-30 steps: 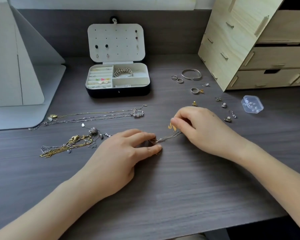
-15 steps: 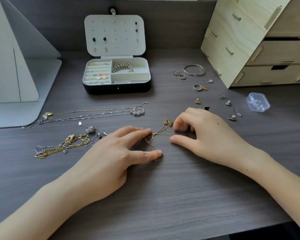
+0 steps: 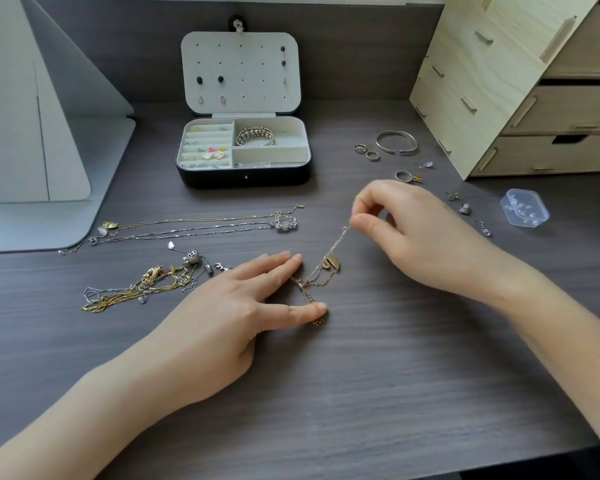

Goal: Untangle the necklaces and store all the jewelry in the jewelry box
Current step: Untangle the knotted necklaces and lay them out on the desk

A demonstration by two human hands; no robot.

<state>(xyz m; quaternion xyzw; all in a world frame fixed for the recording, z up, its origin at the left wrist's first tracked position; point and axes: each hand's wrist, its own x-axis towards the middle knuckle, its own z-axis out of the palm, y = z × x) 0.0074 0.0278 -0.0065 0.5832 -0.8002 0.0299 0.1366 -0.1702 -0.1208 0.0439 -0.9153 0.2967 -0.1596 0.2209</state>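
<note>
A thin chain with a gold pendant lies tangled at the desk's middle. My left hand lies flat, its straight fingers and thumb pressing the chain's lower loops onto the desk. My right hand pinches one end of the chain between thumb and forefinger and holds it lifted up and to the right. The open jewelry box stands behind, with a bracelet and small earrings inside. Two straightened necklaces lie left of centre. A tangled gold and silver pile sits at the left.
A silver bangle, rings and loose earrings are scattered to the right. A small clear plastic case lies beside them. A wooden drawer unit stands at the back right, a grey stand at the left.
My right hand has taken a pinch on the chain and raised it up and to the right, pulling it taut. My left hand's fingers have spread, still pressing the chain.
</note>
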